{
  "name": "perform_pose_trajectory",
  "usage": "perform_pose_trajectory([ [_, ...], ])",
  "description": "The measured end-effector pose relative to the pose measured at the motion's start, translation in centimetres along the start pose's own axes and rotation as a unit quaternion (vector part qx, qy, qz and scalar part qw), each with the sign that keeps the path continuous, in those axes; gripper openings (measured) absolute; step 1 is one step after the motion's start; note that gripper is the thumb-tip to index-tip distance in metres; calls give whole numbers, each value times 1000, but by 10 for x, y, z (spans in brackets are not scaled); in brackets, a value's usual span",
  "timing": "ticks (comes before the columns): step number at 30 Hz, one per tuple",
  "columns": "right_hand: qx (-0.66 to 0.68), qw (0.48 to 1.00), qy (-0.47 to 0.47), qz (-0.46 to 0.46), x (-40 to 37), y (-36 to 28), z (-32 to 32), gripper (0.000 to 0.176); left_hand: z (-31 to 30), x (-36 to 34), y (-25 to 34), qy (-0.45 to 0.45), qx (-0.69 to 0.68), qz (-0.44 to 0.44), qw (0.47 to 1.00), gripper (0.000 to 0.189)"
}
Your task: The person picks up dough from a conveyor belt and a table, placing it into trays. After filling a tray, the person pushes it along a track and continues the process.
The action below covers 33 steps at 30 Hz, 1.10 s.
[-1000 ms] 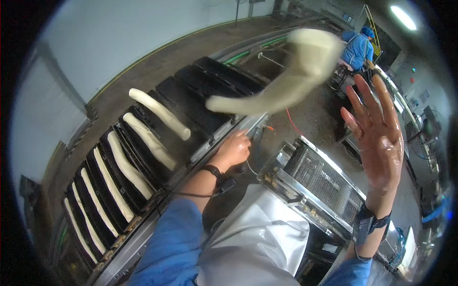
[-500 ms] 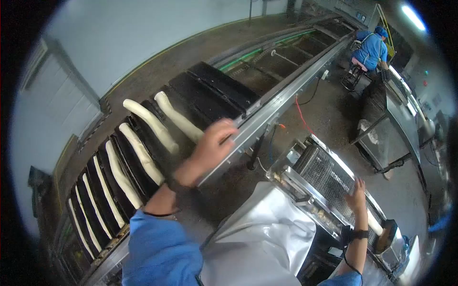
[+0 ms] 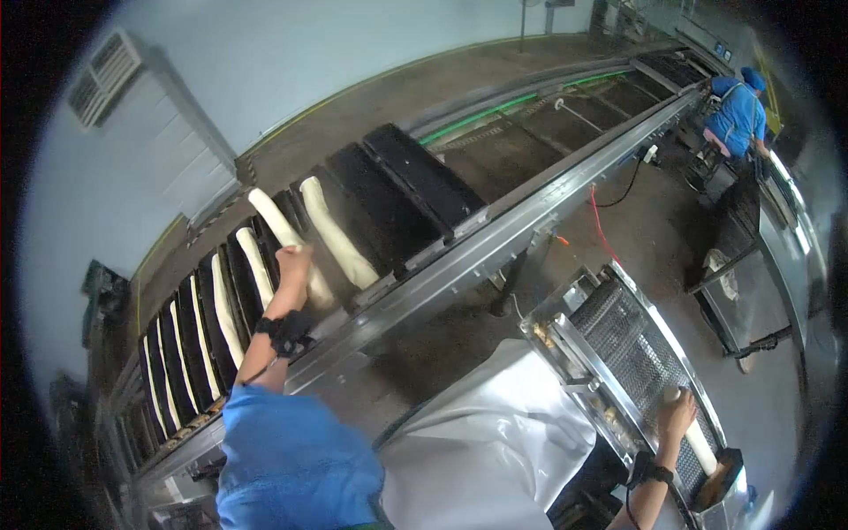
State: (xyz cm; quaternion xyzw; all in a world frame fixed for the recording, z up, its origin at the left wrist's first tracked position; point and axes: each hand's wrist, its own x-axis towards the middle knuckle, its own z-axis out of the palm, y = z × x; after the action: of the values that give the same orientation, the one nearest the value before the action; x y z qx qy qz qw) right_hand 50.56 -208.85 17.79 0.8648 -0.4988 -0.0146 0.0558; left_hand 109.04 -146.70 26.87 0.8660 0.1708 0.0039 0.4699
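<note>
My left hand (image 3: 294, 269) is over the black-slatted conveyor, its fingers curled on a long pale dough roll (image 3: 276, 217). The hand hides part of that roll's middle. Just to its right, another dough roll (image 3: 332, 231) lies along a slat. Several more rolls, such as this dough roll (image 3: 224, 311), lie side by side to the left. On the small metal-mesh conveyor (image 3: 623, 329), my right hand (image 3: 677, 413) is closed around the upper end of a smaller dough roll (image 3: 700, 446). The lower end of this roll reaches toward a brownish block-like part (image 3: 720, 481).
The large conveyor's steel rail (image 3: 459, 256) runs up to the far right. A person in blue (image 3: 740, 115) sits there beside a steel table (image 3: 777, 256). A red cord (image 3: 601, 225) hangs between the conveyors. My white apron (image 3: 495, 424) fills the lower middle.
My left hand has moved left and down onto a dough roll, and its fingers have closed. My right hand has moved lower along the mesh and closed on the smaller roll's end.
</note>
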Motion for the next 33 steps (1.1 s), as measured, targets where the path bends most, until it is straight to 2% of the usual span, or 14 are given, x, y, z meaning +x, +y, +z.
perform_pose_trajectory([
  [2, -16, 998, 45, -45, 3, -4, 7, 38, -3, -48, 26, -36, 60, -55, 996, 43],
  [4, -19, 998, 30, -49, 11, -12, 14, 39, 15, -53, -6, 94, 101, -26, 990, 53],
  [5, -25, 998, 15, -49, 15, -15, 16, 41, 15, -51, -15, 65, 174, -5, 983, 73],
  [9, -23, 996, 30, -84, 11, -69, -26, 46, 17, -101, 51, 26, 199, -71, 977, 93],
  [12, -25, 996, -34, -81, 7, -98, -57, 47, 23, -97, 43, 22, 198, -60, 978, 98],
  [16, -92, 991, 16, -93, -12, -134, -83, 41, 29, -100, 49, 23, 169, -52, 984, 102],
  [18, -69, 994, 33, -80, -17, -136, -75, 34, 33, -101, 48, 24, 147, -50, 988, 104],
  [20, -6, 995, -74, -61, -20, -144, -76, 29, 40, -96, 37, 14, 130, -32, 991, 102],
  [21, 39, 997, -48, -44, -18, -150, -73, 30, 44, -92, 31, 9, 117, -14, 993, 100],
  [23, 150, 984, -91, -26, -14, -184, -144, 36, 60, -82, 19, 5, 77, -4, 997, 99],
  [25, 400, 916, -1, -24, 19, -158, -132, 37, 73, -77, 18, 1, 38, 6, 999, 99],
  [29, 607, 786, 108, -50, 27, -196, -256, 40, 100, -79, 34, -21, -48, -34, 998, 97],
  [30, 710, 687, 88, -122, 35, -202, -274, 43, 107, -77, 37, -12, -64, -39, 997, 96],
  [33, 779, 545, -10, -310, 15, -255, -334, 62, 107, -86, 58, -29, -75, -42, 996, 91],
])
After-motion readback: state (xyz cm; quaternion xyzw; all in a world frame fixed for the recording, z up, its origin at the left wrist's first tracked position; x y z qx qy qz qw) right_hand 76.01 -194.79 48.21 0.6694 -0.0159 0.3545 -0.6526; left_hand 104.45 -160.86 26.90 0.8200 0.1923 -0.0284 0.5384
